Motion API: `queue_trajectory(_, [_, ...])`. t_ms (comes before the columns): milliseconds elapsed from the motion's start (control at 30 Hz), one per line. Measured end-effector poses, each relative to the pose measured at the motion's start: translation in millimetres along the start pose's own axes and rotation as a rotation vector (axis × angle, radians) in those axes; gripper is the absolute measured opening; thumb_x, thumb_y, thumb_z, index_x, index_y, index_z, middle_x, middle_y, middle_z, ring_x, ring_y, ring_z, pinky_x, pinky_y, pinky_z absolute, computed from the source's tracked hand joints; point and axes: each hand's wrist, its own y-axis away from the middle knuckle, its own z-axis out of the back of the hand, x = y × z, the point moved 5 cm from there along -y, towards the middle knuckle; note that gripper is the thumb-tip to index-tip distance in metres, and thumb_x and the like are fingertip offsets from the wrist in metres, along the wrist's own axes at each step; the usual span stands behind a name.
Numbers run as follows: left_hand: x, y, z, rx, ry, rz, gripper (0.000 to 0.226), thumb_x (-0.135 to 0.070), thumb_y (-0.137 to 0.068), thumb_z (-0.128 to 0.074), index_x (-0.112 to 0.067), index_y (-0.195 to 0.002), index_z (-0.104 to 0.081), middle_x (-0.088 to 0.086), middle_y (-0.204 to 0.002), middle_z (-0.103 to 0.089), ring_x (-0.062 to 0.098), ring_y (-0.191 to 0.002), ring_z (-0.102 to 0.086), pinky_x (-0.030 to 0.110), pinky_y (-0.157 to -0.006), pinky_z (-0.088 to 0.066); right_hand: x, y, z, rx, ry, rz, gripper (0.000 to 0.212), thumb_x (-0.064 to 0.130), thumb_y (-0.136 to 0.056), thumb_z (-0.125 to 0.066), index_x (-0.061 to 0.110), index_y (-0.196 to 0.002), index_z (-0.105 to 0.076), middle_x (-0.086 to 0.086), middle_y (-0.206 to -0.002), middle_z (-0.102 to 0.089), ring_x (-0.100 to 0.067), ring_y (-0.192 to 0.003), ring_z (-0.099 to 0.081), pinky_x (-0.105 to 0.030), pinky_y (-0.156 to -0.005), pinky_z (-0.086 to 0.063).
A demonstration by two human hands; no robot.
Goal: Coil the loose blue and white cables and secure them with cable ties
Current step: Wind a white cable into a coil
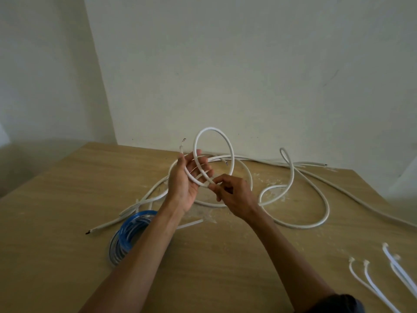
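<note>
Left hand point(186, 179): raised over the table point(225, 263), palm towards me, fingers nearly straight and spread. Turns of white cable point(211, 130) lie across palm and fingers. I cannot tell whether my thumb pins them.
Right hand point(235, 195): just beside the left, back towards me, fingers curled. Thumb and forefinger pinch the white cable where it leaves my left fingers.
White cable: one loop stands upright above my left hand, and a bare cut end pokes up by its fingertips. The rest trails in loose bends over the table to the right, as far as the wall point(248, 64).
Blue coil point(126, 236): flat on the table, left, partly under my left forearm.
Ties point(370, 280): white, near right corner, well apart from my hands.
</note>
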Motion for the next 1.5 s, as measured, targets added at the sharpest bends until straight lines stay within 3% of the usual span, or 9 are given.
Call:
queue_trajectory(133, [-12.2, -13.9, -0.3, -0.042, -0.009, 0.077, 0.050, -0.043, -0.109, -0.030, -0.017, -0.072, -0.050, -0.005, -0.049, -0.034, 0.011, -0.044, -0.033, 0.025, -0.050, -0.040, 6.6, 5.5, -9.2, 0.087, 0.061, 0.063, 0.024, 0.025, -0.095, -0.070, 0.017, -0.117, -0.073, 0.010, -0.065, -0.070, -0.009, -0.053, -0.065, -0.026, -0.059, -0.055])
queue_trajectory(333, [-23.8, -24.8, 15.9, 0.044, 0.089, 0.113, 0.045, -0.039, -0.108, -0.031, -0.020, -0.070, -0.045, -0.009, -0.047, -0.023, 0.007, -0.036, -0.019, 0.022, -0.034, -0.018, 6.8, 7.7, -7.4, 0.165, 0.233, 0.101, 0.029, 0.031, -0.099, -0.063, 0.023, -0.127, -0.066, 0.012, -0.077, -0.072, -0.006, -0.059, -0.066, -0.026, -0.065, -0.057])
queue_trajectory(467, [-53.2, -29.4, 27.0, 0.069, 0.095, 0.065, 0.023, -0.026, -0.088, -0.035, -0.019, -0.068, -0.044, -0.009, -0.044, -0.022, 0.007, -0.034, -0.017, 0.021, -0.031, -0.015, -9.5, -2.9, 32.5, 0.200, 0.601, 0.047, 0.072, 0.078, -0.091, -0.031, 0.020, -0.097, -0.074, 0.002, -0.080, -0.072, -0.014, -0.069, -0.064, -0.041, -0.077, -0.055])
queue_trajectory(533, [-63.6, -29.6, 29.1, 0.121, 0.034, 0.077, 0.027, -0.022, -0.092, -0.031, -0.020, -0.067, -0.042, -0.009, -0.043, -0.023, 0.006, -0.034, -0.015, 0.020, -0.029, -0.016, -26.9, -19.2, 57.3, 0.240, 1.001, -0.032, 0.091, 0.091, -0.080, -0.014, 0.024, -0.092, -0.073, 0.000, -0.093, -0.071, -0.019, -0.096, -0.063, -0.050, -0.105, -0.038])
queue_trajectory(633, [-66.5, -29.1, 28.5, 0.207, -0.050, 0.108, 0.022, -0.024, -0.086, -0.037, -0.021, -0.064, -0.039, -0.010, -0.043, -0.024, 0.006, -0.034, -0.016, 0.021, -0.031, -0.017, -34.2, -38.6, 76.9, 0.283, 1.156, -0.115, 0.057, 0.077, -0.089, -0.042, 0.028, -0.101, -0.068, 0.001, -0.114, -0.066, -0.020, -0.126, -0.051, -0.065, -0.118, 0.004])
queue_trajectory(933, [-44.5, -22.6, 14.5, 0.230, -0.467, 0.265, 0.034, -0.023, -0.099, -0.026, -0.022, -0.067, -0.037, -0.011, -0.046, -0.020, 0.008, -0.041, -0.007, 0.019, -0.038, -0.008, -6.0, -91.4, 77.2, -0.011, 1.445, -0.110, 0.048, 0.049, -0.090, -0.071, 0.021, -0.126, -0.058, -0.009, -0.134, -0.050, -0.028, -0.123, -0.049, -0.038, -0.095, -0.040])
queue_trajectory(1100, [-44.9, -23.8, 24.2, 0.244, -0.458, 0.278, 0.035, -0.023, -0.101, -0.025, -0.022, -0.068, -0.036, -0.011, -0.049, -0.020, 0.003, -0.036, -0.016, 0.016, -0.034, -0.014, -17.7, -106.1, 79.4, 0.135, 0.717, -0.480, 0.019, -0.006, -0.090, -0.052, 0.002, -0.105, -0.060, -0.020, -0.113, -0.063, -0.036, -0.103, -0.065, -0.042, -0.083, -0.056])
queue_trajectory(1267, [-38.4, -22.0, 29.3, 0.245, -0.424, 0.291, 0.035, -0.022, -0.100, -0.028, -0.022, -0.066, -0.037, -0.011, -0.048, -0.020, 0.007, -0.041, -0.008, 0.017, -0.035, -0.012, -34.5, -95.3, 71.6, -0.158, -0.326, -0.804, 0.014, 0.003, -0.101, -0.044, 0.007, -0.088, -0.045, -0.011, -0.070, -0.052, -0.020, -0.053, -0.053, -0.028, -0.051, -0.044])
queue_trajectory(1500, [-22.4, -37.4, 22.1, 0.171, -0.460, 0.258, 0.033, -0.017, -0.098, -0.025, -0.022, -0.067, -0.036, -0.009, -0.050, -0.018, 0.006, -0.039, -0.011, 0.019, -0.037, -0.009, 26.7, -109.0, 117.8, -0.172, 0.474, -0.123, 0.017, 0.021, -0.102, -0.059, 0.022, -0.114, -0.071, -0.005, -0.097, -0.066, -0.018, -0.077, -0.060, -0.027, -0.066, -0.042])
